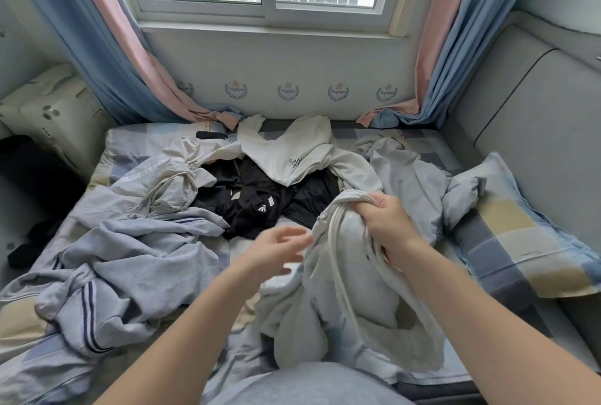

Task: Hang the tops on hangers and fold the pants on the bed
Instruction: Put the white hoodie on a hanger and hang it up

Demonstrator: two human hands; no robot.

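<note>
Fingers (369,208) of the right hand (388,222) are curled tight round the bunched upper edge of a pale grey garment (341,290). It hangs from that grip over the near part of the bed (432,147), with white cords (338,261) trailing down its front. Left hand (279,250) is blurred, fingers loosely spread, just beside the garment's edge; no hold can be made out. Beyond the hands lie a black jacket (260,206), a white hoodie (292,151) partly over it, and a grey striped garment (97,274) at left. Checked pillow (520,242) at right.
</note>
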